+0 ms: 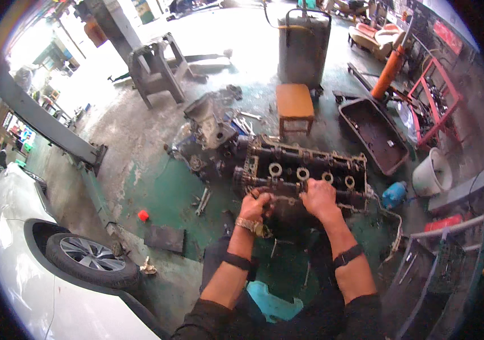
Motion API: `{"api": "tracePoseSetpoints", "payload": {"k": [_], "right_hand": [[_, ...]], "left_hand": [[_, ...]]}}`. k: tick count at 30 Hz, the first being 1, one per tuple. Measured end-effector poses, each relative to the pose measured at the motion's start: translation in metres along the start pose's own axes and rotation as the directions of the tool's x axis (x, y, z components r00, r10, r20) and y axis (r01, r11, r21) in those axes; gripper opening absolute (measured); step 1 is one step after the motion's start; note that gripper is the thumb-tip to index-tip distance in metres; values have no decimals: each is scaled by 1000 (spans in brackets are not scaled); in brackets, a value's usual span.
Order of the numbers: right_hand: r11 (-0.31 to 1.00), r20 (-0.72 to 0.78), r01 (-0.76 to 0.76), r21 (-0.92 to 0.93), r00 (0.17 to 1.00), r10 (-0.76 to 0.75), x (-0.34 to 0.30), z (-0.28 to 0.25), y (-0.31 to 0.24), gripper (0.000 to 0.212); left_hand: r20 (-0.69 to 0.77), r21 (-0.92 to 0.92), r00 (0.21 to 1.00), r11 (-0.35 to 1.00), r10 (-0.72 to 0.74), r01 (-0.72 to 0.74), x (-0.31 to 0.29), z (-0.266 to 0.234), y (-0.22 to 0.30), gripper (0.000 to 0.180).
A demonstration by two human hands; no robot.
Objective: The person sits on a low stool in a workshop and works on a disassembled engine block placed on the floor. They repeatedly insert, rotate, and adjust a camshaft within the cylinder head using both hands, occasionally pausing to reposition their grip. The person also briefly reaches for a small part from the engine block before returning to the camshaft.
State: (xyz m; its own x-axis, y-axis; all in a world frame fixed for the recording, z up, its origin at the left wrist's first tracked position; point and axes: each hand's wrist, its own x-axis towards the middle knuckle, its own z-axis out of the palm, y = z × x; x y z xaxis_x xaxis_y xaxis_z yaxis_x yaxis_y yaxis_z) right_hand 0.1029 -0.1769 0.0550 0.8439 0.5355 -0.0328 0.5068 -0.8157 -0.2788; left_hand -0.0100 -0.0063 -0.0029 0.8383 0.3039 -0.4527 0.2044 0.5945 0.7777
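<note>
An engine's cylinder head (310,152), dark and oily with a row of pale round openings along its middle, lies in front of me. My left hand (256,206) is closed at its near left corner, thumb pressed to the fingers. A thin, light strip (283,198) with a small ring shape runs from beside that hand toward the other; whether I grip it is unclear. My right hand (318,198) is at the near long edge, fingers curled down against the cylinder head. Its fingertips are partly hidden, and I cannot make out what is in them.
Oily engine parts (208,127) and wrenches (203,201) lie on the floor to the left. A wooden stool (295,102) stands behind the engine. On the right are a black tray (361,127), a white bucket (432,173) and a blue jug (394,194). A white car (21,238) stands at left.
</note>
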Motion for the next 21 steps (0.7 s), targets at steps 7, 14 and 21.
{"api": "tracePoseSetpoints", "payload": {"k": [7,14,21], "right_hand": [[997,108,-79,24,991,76,4,-5,8,30],[996,70,-44,80,997,39,0,-8,11,32],[988,28,-30,150,999,26,2,-7,5,28]], "left_hand": [[-57,-36,998,999,-8,6,-3,3,1,14],[-14,-45,1000,999,0,-1,-2,2,2,17],[-33,-92,999,995,-33,30,-3,3,3,20]]}}
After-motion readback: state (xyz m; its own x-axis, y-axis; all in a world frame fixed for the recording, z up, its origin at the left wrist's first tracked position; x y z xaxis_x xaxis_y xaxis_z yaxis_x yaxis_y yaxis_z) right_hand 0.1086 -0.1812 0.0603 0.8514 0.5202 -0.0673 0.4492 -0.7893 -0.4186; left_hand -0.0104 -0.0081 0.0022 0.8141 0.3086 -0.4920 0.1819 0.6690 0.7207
